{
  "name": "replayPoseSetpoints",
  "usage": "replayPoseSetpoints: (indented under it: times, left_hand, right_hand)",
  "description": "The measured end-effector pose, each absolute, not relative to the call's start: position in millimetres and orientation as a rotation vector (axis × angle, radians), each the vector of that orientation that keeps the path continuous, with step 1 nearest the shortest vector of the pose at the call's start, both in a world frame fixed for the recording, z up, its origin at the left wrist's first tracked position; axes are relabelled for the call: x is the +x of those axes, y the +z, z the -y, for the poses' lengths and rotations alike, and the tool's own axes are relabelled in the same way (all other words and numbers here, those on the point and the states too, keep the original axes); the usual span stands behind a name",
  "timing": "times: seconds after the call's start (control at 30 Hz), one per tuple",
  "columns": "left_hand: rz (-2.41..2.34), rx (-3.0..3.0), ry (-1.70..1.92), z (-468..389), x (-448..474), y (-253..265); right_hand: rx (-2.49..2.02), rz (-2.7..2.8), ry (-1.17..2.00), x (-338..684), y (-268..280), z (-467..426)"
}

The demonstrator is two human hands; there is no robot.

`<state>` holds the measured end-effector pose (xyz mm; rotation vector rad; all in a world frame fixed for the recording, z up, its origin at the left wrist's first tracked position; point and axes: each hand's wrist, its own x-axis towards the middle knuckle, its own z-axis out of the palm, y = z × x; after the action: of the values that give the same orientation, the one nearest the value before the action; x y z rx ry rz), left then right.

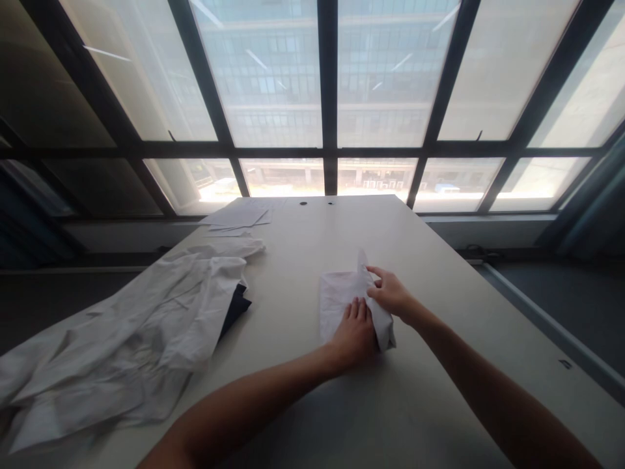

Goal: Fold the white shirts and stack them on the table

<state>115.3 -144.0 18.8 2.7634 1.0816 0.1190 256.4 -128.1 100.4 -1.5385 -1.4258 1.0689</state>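
Observation:
A white garment, folded into a small rectangle, lies on the white table just right of its middle. My left hand presses on its near part with fingers stretched out flat. At the garment's right side, my right hand pinches a raised edge between thumb and fingers. A corner of that edge stands up above the fingertips. The cloth beneath my left palm is hidden, and a bulging fold shows at the lower right.
Crumpled white garments are heaped along the left of the table, with a dark navy piece poking out. Paper sheets lie at the far left corner. Large dark-framed windows rise behind the table; a curtain hangs at right.

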Motion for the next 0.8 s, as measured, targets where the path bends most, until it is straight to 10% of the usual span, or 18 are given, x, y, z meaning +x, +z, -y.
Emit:
replayPoseSetpoints:
  times: [0.5, 0.8]
  left_hand:
    - [-0.547, 2.356, 0.056, 162, 36, 92]
    - [-1.173, 1.739, 0.281, 93, -16, 95]
  right_hand:
    - [-1.616, 1.929, 0.737, 202, 78, 112]
    - [-1.542, 1.967, 0.809, 171, 50, 111]
